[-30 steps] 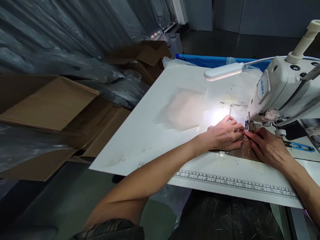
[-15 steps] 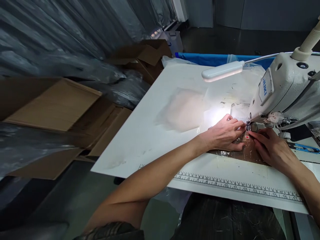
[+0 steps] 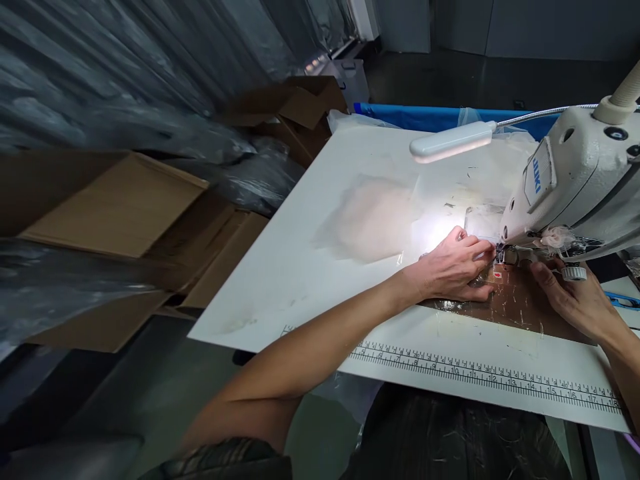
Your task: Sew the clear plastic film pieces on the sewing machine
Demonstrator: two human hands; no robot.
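My left hand (image 3: pixel 453 270) lies on a brown, glossy piece of material (image 3: pixel 520 307) on the white sewing table (image 3: pixel 320 253). Its fingers are together, pinching the material's edge right at the needle of the white sewing machine (image 3: pixel 570 180). A small white label with a red mark (image 3: pixel 497 274) sits on the material just below the needle. My right hand (image 3: pixel 575 297) rests on the material's right part, under the machine head, fingers bent and pressing down. The needle area is partly hidden by the fingers.
A gooseneck lamp (image 3: pixel 453 141) lights the spot. A pale translucent pile (image 3: pixel 373 217) lies left of the hands. A printed ruler (image 3: pixel 480 377) runs along the table's near edge. Blue snips (image 3: pixel 623 301) lie at right. Cardboard boxes (image 3: pixel 115 213) and plastic-wrapped bundles stand left.
My right hand has slid to the right, away from the needle, uncovering the small label and more of the brown material. My left hand stays by the needle. The view shifted slightly.
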